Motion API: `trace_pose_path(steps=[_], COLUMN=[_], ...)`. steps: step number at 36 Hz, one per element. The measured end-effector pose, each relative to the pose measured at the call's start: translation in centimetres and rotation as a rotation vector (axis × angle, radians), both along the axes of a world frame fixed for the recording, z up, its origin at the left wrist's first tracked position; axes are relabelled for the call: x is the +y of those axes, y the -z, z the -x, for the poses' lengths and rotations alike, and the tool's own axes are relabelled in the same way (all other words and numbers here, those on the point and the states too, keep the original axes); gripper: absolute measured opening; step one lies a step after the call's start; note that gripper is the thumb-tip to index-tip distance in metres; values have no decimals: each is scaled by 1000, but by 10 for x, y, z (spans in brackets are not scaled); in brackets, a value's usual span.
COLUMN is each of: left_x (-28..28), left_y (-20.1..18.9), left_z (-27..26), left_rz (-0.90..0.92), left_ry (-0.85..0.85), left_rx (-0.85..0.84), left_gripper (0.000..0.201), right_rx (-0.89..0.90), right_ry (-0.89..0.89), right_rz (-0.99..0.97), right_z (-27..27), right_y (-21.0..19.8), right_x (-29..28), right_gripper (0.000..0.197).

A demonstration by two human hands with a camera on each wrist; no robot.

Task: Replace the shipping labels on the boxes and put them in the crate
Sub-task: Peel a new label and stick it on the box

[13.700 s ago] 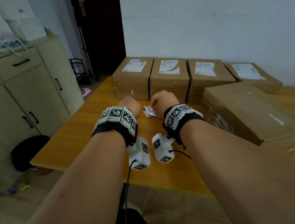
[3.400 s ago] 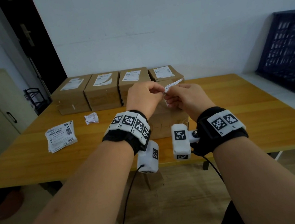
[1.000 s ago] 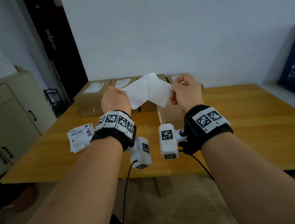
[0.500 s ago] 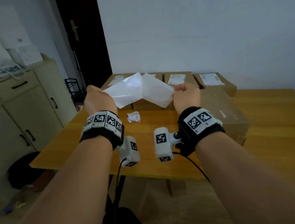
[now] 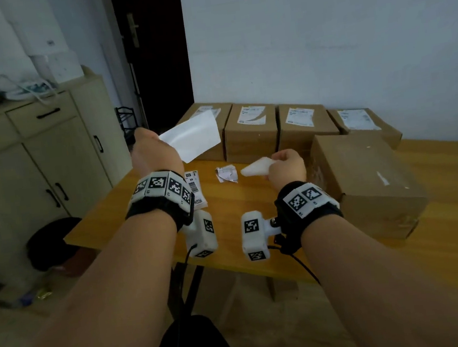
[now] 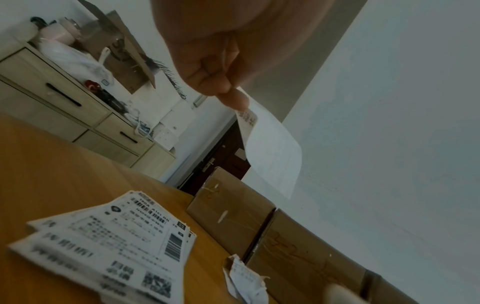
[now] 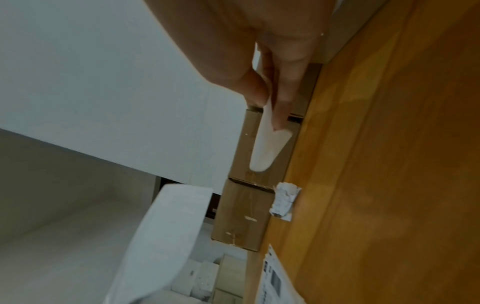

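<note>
Wooden table (image 5: 255,207) against a pale wall, with four labelled boxes (image 5: 251,130) in a row at the back and one bare-topped box (image 5: 367,179) nearer the person. Half a second earlier both hands held one joined white sheet; the two layers are now apart. Left hand (image 5: 155,156) pinches the peeled label (image 5: 193,138) by one corner, raised above the table; in the left wrist view faint print shows through it. Right hand (image 5: 286,166) pinches the backing sheet (image 5: 257,167) between thumb and fingers, low over the table and beside the crumpled old label (image 5: 226,173). A stack of fresh labels (image 6: 111,244) lies under the left wrist. Probable meaning: the label is ready to stick on the bare-topped box and the backing is waste. No crate is in view.
</note>
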State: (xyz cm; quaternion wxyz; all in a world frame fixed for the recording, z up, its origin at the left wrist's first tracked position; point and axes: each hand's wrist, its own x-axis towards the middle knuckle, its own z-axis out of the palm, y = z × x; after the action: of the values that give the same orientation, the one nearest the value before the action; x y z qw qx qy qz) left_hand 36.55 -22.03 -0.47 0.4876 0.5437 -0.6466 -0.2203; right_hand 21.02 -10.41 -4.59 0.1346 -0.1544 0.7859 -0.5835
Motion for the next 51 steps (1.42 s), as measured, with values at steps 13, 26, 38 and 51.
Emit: trace_pose_path(steps=[13, 26, 38, 51], left_x=[10, 46, 96, 139], left_y=[1, -11, -29, -36], left_z=[18, 44, 73, 99], left_rz=[21, 145, 382, 381], left_ry=[111, 313, 501, 685], left_rx=[52, 33, -88, -236], left_gripper=[11, 12, 12, 19], right_rx=[29, 114, 26, 44], right_ry=[-254, -238, -129, 39], right_rz=[-89, 245, 352, 362], right_z=[-6, -5, 2, 40], right_y=[2, -54, -91, -94], right_x=[-3, 31, 75, 128], right_gripper=[32, 36, 46, 21])
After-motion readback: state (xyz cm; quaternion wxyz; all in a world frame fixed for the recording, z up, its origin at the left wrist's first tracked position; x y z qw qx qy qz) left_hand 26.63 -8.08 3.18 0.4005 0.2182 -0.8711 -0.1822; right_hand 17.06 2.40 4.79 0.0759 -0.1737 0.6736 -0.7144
